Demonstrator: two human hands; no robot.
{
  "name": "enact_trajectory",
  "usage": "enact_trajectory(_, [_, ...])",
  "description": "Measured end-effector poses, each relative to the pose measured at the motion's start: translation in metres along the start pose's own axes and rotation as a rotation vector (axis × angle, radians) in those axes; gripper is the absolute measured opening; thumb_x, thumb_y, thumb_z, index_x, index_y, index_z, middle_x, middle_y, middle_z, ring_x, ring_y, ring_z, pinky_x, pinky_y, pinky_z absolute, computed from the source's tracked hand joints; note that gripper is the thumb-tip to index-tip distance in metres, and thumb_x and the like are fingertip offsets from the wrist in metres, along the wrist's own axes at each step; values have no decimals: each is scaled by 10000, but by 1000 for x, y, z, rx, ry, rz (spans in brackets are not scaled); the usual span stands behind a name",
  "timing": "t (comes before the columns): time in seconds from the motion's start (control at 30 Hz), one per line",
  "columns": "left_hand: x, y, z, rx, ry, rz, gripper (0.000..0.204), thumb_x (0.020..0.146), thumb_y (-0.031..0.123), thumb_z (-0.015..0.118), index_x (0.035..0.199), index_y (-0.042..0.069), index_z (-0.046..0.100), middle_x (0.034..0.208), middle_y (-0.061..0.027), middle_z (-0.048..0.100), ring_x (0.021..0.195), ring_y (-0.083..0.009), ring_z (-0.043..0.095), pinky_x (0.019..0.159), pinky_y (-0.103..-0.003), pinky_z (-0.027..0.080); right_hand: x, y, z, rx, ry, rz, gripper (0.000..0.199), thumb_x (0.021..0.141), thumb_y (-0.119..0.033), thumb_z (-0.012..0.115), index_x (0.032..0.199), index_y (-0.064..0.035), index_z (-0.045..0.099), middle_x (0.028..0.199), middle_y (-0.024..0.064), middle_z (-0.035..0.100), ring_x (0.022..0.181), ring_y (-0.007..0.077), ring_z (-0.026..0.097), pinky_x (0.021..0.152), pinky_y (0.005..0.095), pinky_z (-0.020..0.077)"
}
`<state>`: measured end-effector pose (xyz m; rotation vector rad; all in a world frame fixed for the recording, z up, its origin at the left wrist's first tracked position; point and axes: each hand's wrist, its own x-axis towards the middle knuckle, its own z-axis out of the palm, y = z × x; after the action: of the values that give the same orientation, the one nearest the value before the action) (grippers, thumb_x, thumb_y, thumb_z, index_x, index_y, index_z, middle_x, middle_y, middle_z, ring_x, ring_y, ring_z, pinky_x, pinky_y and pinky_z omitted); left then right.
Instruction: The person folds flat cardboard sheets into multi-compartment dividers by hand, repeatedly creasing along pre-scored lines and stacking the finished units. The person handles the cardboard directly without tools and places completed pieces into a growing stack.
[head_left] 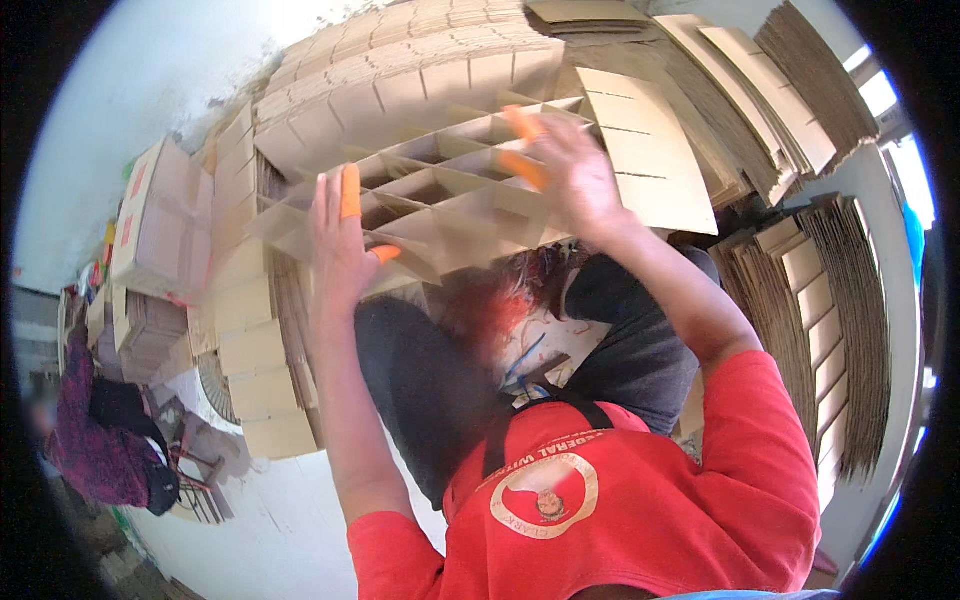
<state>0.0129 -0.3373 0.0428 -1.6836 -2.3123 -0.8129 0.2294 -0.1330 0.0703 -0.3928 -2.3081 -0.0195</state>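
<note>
In front of me stands a cardboard divider grid (432, 212), its thin tan strips crossing to form several open cells. My left hand (338, 240) is at the grid's left side, fingers stretched upward and thumb apart, with orange covers on the thumb and one finger. Over the grid's right end is my right hand (572, 172), its fingers spread and slightly blurred, also with orange covers on two digits. Neither hand plainly grips a strip. Whether the right fingertips touch the cardboard is hard to make out.
Long rows of slotted cardboard strips (400, 85) are stacked behind the grid. A flat slotted sheet (645, 145) lies to its right, with more stacks (830, 330) farther right. Closed cartons (165, 220) stand at left. Another person (105, 430) is at the far left.
</note>
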Motion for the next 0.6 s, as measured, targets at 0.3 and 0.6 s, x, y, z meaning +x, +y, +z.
enact_trajectory(0.3, [89,-27,22,14,-306,72,1150,552,133,888,1494,27,236,1556,-185,232,1459,-358,162,1181,-439,208,-103,171,-106,-392,-151,751,828,821,-534,700,1397,-4,431,1249,245,590,1174,364,558,967,417,454])
enact_trajectory(0.6, [111,-36,38,-58,-473,-37,1093,580,106,873,1500,84,284,1406,-164,464,1306,-339,404,1088,-422,328,-117,194,-114,604,-93,1215,500,825,-274,774,1165,50,601,861,108,693,731,123,642,671,287,524])
